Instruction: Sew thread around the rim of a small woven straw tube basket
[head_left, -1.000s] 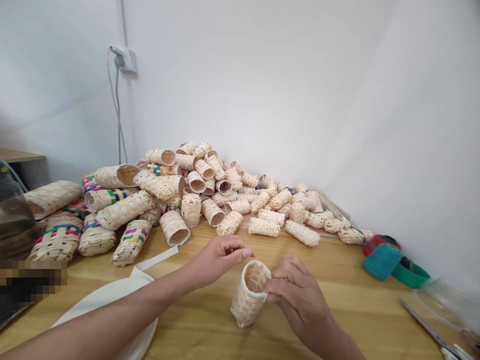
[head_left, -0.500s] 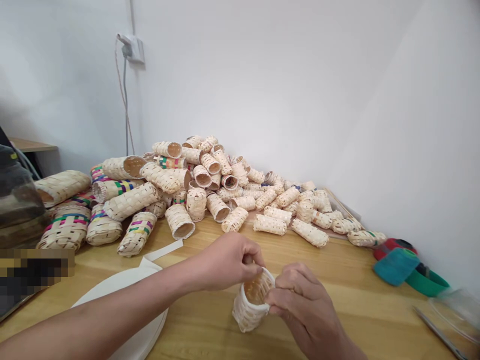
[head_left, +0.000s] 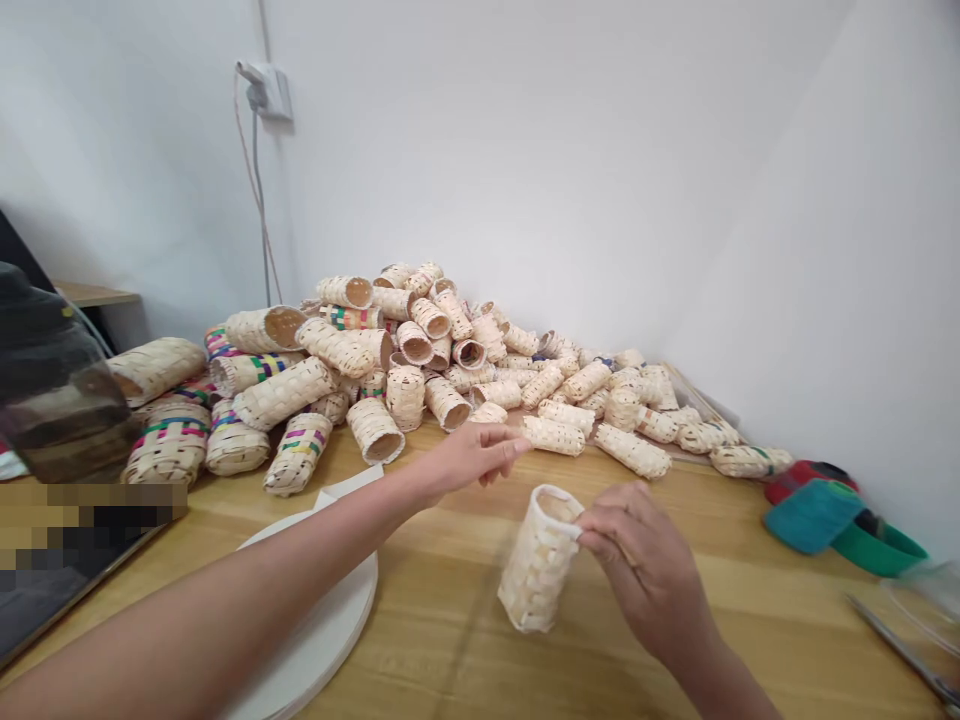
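My right hand [head_left: 646, 570] pinches the white-edged rim of a small woven basket [head_left: 541, 565], a pale cylinder of flat plaited strips. Its mouth faces up and it leans slightly, over the wooden table. My left hand [head_left: 484, 458] is apart from it, above and to the left, near the front of a pile of similar baskets [head_left: 555, 435]. Its fingers stretch to the right, loosely together, with nothing visible in them. Under my left forearm lies a roll of flat white strip [head_left: 349, 615], its loose end sticking out at the back.
More baskets, some with coloured bands [head_left: 166, 440], are heaped against the wall. A dark jar [head_left: 64, 390] and a partly blurred flat device [head_left: 90, 570] are at left. At right lie red, blue and green tape rolls [head_left: 881, 548] and a slim metal tool [head_left: 900, 650].
My left hand has let go of the basket's rim and moved up and away. My right hand has shifted the basket rightward and turned it more upright. The camera view has shifted slightly.
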